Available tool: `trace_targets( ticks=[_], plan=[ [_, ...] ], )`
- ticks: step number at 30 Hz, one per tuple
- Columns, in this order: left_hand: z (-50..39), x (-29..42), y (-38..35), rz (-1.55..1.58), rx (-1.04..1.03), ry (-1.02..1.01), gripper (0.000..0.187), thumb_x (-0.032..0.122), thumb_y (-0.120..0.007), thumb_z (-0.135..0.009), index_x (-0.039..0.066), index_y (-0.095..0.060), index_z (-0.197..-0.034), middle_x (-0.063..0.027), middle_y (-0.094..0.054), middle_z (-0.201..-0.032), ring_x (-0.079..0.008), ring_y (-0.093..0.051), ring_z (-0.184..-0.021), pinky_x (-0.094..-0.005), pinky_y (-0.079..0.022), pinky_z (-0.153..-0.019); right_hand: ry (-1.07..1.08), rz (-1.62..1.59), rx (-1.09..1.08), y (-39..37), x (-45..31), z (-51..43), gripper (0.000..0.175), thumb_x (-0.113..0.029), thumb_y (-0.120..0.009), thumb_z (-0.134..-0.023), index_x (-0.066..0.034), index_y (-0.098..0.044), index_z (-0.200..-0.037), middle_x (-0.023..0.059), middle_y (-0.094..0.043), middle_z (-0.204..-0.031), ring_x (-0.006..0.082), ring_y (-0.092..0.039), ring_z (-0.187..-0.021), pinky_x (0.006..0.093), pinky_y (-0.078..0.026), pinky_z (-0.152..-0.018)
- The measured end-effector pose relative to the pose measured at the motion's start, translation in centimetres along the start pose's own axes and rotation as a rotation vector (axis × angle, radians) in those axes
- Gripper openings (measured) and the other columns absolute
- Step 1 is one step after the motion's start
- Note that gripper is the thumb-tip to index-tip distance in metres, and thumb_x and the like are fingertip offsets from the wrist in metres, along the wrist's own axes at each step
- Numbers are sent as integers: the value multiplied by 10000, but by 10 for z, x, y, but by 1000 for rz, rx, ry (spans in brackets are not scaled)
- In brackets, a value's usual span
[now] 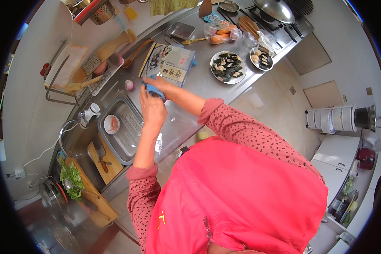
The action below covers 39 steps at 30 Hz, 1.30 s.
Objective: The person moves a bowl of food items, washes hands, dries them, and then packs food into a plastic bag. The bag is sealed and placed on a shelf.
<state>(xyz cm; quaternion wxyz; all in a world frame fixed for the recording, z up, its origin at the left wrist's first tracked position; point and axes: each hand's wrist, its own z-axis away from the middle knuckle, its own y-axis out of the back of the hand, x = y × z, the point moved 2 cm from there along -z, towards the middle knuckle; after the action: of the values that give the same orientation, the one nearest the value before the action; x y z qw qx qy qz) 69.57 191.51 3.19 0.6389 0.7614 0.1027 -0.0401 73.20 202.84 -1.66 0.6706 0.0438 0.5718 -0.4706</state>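
A blue cloth is bunched between my two hands over the steel counter, by the sink's corner. My right hand grips it from the right. My left hand is against its lower left side; its fingers are partly hidden, and its grip is unclear. Just beyond lies a seaweed package with printed pictures. A small pink-skinned bulb sits left of my hands. Farther right stand a plate of dark rolled pieces and a smaller dish with pale balls and slices.
A steel colander tray holding a white bowl sits over the sink. A cleaver lies on a cutting board. Bagged carrots, a lidded wok, a dish rack and a faucet surround the counter.
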Motion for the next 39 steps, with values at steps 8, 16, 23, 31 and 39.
trace_targets(
  ticks=[8, 16, 23, 31, 39],
  plan=[
    [9, -54, 5, 556, 639, 260, 467, 407, -428, -944, 34, -559, -1194, -194, -563, -1237, -358, -494, -1196, -469, -408, -942, -162, -472, -483, -80, 20, 4, 539, -657, -403, -943, -145, -569, -911, -7, -591, -954, 86, -538, -901, 274, -475, -807],
    [27, -124, -66, 1461, 427, 667, 384, 388, -460, -940, 20, -561, -985, -129, -587, -941, -259, -581, -824, -364, -505, -722, 245, 381, -549, -116, -2, 62, 604, -650, -405, -939, -65, -540, -1008, 77, -615, -945, 193, -590, -928, 338, -470, -847],
    [52, -76, 32, 2237, -155, 498, 608, 483, -441, -899, -61, -556, -1146, -209, -587, -1153, -302, -578, -1011, -387, -467, -925, -201, 335, -1063, -108, -32, 99, 440, -346, -565, -968, 14, -581, -1221, 155, -680, -1104, 230, -672, -966, 323, -550, -801],
    [52, -33, 62, 2091, -475, 797, 488, 314, -542, -888, -63, -552, -1198, -186, -614, -1113, -254, -597, -1013, -341, -474, -905, -357, 430, -1358, -70, -28, 104, 337, -278, -572, -975, -5, -637, -1162, 108, -683, -1122, 193, -672, -983, 312, -534, -866],
    [17, -10, 27, 1655, 353, 747, 311, 104, -479, -943, -34, -533, -1217, -161, -626, -1090, -255, -619, -986, -366, -485, -854, -266, -262, -217, 26, -10, 102, 645, -586, -587, -886, -129, -521, -1336, 75, -595, -1252, 196, -561, -1137, 441, -477, -921]
  ],
)
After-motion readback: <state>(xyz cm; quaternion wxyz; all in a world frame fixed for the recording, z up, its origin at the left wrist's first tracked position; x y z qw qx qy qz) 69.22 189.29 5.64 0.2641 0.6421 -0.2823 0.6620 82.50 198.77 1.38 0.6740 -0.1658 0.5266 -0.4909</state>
